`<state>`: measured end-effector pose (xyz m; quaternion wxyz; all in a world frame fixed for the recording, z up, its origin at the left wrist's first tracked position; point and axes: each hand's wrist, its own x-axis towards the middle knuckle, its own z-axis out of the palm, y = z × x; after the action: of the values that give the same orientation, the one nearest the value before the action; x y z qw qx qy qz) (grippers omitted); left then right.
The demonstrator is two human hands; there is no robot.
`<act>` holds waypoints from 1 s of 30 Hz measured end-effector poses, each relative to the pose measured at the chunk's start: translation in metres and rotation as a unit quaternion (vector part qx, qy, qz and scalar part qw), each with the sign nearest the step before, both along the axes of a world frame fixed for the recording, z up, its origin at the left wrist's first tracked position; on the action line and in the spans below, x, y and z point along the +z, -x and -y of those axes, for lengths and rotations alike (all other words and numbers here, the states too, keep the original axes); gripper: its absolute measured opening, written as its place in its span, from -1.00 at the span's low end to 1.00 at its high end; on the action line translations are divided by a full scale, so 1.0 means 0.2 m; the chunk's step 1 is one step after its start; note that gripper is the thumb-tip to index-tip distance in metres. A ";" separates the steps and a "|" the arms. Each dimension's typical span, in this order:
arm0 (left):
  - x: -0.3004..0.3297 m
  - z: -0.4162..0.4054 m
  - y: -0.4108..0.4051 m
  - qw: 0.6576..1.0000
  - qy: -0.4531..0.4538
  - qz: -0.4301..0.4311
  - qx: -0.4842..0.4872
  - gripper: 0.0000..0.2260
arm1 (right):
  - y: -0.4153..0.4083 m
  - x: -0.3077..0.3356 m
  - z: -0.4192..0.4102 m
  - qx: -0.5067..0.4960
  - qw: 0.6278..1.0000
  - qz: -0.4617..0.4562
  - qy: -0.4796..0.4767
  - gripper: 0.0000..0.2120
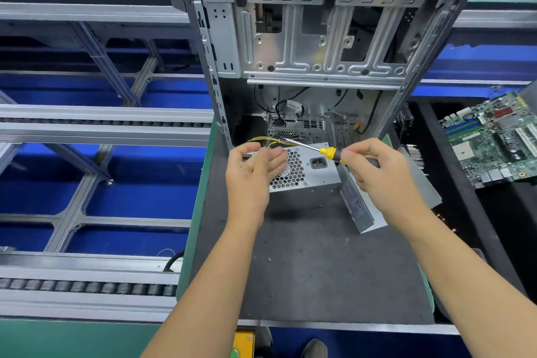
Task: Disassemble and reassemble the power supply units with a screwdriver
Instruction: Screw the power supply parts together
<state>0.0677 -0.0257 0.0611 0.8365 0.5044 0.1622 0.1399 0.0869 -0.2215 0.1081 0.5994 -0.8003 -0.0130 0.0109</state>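
Note:
A silver power supply unit lies on the dark mat just in front of the opened computer case, its honeycomb fan grille and power socket facing me. Yellow wires run from its far side. My left hand hovers over the unit's left end, palm up and fingers spread, holding nothing. My right hand grips a screwdriver with a yellow and black handle, its shaft pointing left over the unit's top. A flat metal cover panel leans to the right of the unit, under my right hand.
A green motherboard lies in a black tray at the right. A roller conveyor with aluminium rails runs along the left. The dark mat extends toward me. A heatsink's fins show behind my right hand.

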 end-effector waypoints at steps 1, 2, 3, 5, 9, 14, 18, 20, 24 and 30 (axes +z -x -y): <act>0.00 0.01 0.00 1.000 -0.021 -0.004 0.002 -0.95 | 0.00 -0.01 0.00 -0.003 1.000 -0.005 -0.007 -0.90; 0.00 0.01 0.00 0.999 -0.047 -0.010 0.002 -0.94 | 0.01 -0.01 0.00 -0.005 1.000 -0.011 -0.014 -0.90; 0.00 0.01 0.01 0.997 -0.073 -0.015 0.002 -0.91 | 0.01 -0.01 0.01 -0.005 1.000 -0.017 -0.023 -0.91; -0.01 0.01 0.00 0.994 -0.102 -0.026 0.001 -0.88 | 0.02 -0.02 0.02 -0.002 0.998 -0.033 -0.047 -0.92; -0.03 0.00 0.00 0.987 -0.154 -0.036 -0.007 -0.78 | 0.02 -0.02 0.04 0.010 0.995 -0.051 -0.083 -0.88; -0.04 0.00 0.01 0.981 -0.187 -0.018 -0.039 -0.74 | 0.03 -0.02 0.03 0.023 0.994 -0.058 -0.089 -0.80; -0.05 0.01 0.00 0.986 -0.161 -0.011 -0.041 -0.72 | 0.03 -0.02 0.04 0.032 0.994 -0.060 -0.085 -0.77; -0.06 0.00 0.00 0.988 -0.148 -0.009 -0.040 -0.78 | 0.03 -0.03 0.04 0.031 0.994 -0.064 -0.086 -0.79; -0.06 0.00 0.00 0.994 -0.106 -0.005 -0.033 -0.73 | 0.03 -0.03 0.04 0.028 0.994 -0.072 -0.079 -0.88; -0.06 0.00 0.01 0.996 -0.090 -0.007 -0.024 -0.78 | 0.04 -0.04 0.03 0.037 0.994 -0.077 -0.071 -0.80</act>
<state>0.0666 -0.0253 0.0495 0.7894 0.5825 0.1432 0.1304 0.0782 -0.2268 0.0994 0.6529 -0.7516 0.0030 0.0939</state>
